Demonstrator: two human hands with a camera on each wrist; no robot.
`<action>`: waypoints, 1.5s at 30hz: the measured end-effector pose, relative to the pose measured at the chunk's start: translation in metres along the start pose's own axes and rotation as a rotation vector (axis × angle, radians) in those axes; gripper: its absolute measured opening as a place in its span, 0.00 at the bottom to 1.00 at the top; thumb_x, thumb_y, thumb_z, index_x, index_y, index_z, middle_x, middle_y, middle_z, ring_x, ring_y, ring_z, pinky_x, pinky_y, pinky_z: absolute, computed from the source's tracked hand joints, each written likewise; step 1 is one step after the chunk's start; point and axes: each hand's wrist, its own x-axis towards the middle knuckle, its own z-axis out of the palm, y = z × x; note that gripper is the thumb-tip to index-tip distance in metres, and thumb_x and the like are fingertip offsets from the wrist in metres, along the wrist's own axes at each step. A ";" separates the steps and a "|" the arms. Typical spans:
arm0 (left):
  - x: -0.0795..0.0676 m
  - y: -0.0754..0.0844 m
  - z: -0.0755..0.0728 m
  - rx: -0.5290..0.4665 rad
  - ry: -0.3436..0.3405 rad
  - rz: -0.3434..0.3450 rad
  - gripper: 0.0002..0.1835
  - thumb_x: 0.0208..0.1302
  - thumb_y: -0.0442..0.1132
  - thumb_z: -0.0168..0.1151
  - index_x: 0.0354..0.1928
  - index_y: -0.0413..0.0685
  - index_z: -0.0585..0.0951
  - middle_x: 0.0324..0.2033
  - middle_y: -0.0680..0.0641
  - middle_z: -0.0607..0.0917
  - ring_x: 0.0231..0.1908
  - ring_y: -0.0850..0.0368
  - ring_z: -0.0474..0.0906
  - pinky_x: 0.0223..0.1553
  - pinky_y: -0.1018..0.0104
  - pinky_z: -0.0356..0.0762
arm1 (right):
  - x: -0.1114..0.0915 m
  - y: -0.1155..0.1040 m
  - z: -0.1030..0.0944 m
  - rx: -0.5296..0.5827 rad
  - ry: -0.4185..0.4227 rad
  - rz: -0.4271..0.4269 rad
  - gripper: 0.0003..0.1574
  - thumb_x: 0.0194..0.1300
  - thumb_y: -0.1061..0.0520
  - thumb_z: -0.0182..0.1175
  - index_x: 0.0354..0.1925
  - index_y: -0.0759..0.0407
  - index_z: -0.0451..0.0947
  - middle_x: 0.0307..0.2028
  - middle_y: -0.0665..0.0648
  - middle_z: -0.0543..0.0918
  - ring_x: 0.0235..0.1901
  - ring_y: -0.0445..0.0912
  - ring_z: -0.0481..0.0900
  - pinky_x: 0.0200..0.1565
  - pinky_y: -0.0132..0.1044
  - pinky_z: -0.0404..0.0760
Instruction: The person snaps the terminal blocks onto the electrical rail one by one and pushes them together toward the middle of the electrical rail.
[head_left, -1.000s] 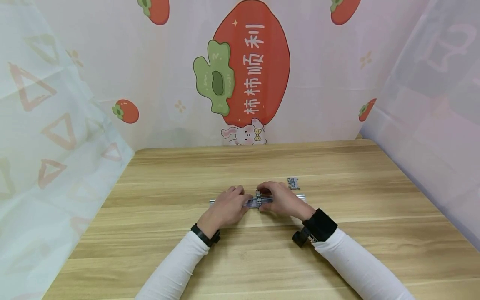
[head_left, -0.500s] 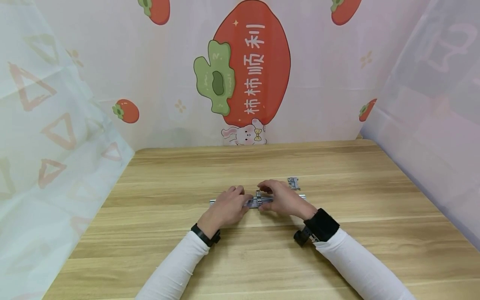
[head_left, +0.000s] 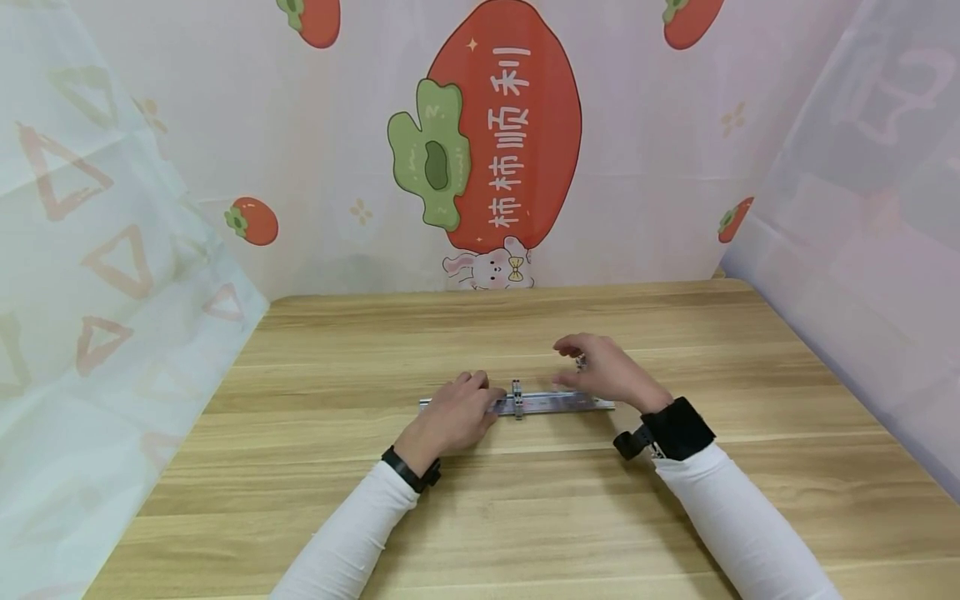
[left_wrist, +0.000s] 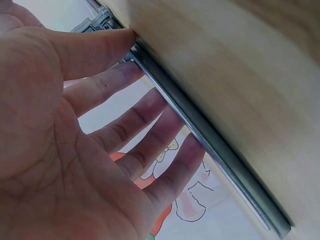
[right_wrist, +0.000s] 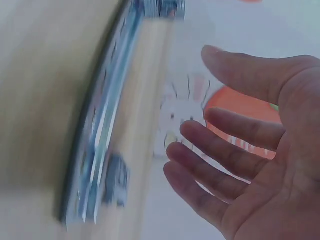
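Beyond the grips, printed cloth [head_left: 637, 208] backs the wooden table [head_left: 480, 521]; the left hand [head_left: 456, 412] pinches a metal rail [head_left: 555, 403], a small block [head_left: 517, 400] beside it. The right hand [head_left: 611, 372] gapes, holding nothing.

Silver rail [head_left: 558, 404] lies L-R w/ grey blk [head_left: 517, 401] upright across approx. mid, 2nd blk [right_wrist: 117, 181] behind, nr R end.

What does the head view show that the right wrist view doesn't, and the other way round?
Only the head view shows the left hand holding the rail, both white sleeves and the black wrist straps.

Only the right wrist view shows the palm side of the right hand and most of the loose gray block.

Both show the rail, the gray piece set across it (cut off in the right wrist view) and the rabbit print.
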 end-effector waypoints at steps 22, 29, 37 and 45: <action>0.000 0.001 0.001 -0.021 0.006 0.001 0.21 0.65 0.48 0.53 0.59 0.57 0.74 0.46 0.51 0.72 0.44 0.57 0.66 0.39 0.63 0.69 | -0.008 0.033 -0.011 -0.305 -0.070 0.023 0.29 0.57 0.55 0.62 0.58 0.58 0.72 0.53 0.61 0.74 0.53 0.56 0.71 0.52 0.49 0.68; 0.000 0.001 0.000 -0.016 0.017 0.006 0.20 0.65 0.48 0.53 0.59 0.57 0.74 0.46 0.51 0.72 0.44 0.56 0.67 0.40 0.62 0.69 | -0.006 0.037 -0.008 -0.303 -0.090 -0.014 0.28 0.58 0.57 0.62 0.58 0.57 0.72 0.55 0.63 0.73 0.54 0.57 0.71 0.53 0.50 0.67; 0.000 0.000 0.001 -0.019 0.013 0.004 0.20 0.65 0.48 0.53 0.59 0.57 0.74 0.47 0.51 0.72 0.45 0.56 0.67 0.41 0.61 0.69 | -0.006 0.038 -0.005 -0.322 -0.114 -0.026 0.23 0.60 0.57 0.60 0.55 0.56 0.76 0.55 0.63 0.73 0.55 0.57 0.71 0.54 0.50 0.67; 0.000 0.000 0.000 -0.025 0.016 0.007 0.20 0.65 0.48 0.54 0.59 0.56 0.74 0.46 0.51 0.72 0.45 0.56 0.67 0.41 0.61 0.69 | -0.007 0.038 -0.004 -0.342 -0.101 -0.015 0.22 0.58 0.59 0.61 0.52 0.57 0.77 0.51 0.60 0.77 0.51 0.54 0.74 0.51 0.47 0.70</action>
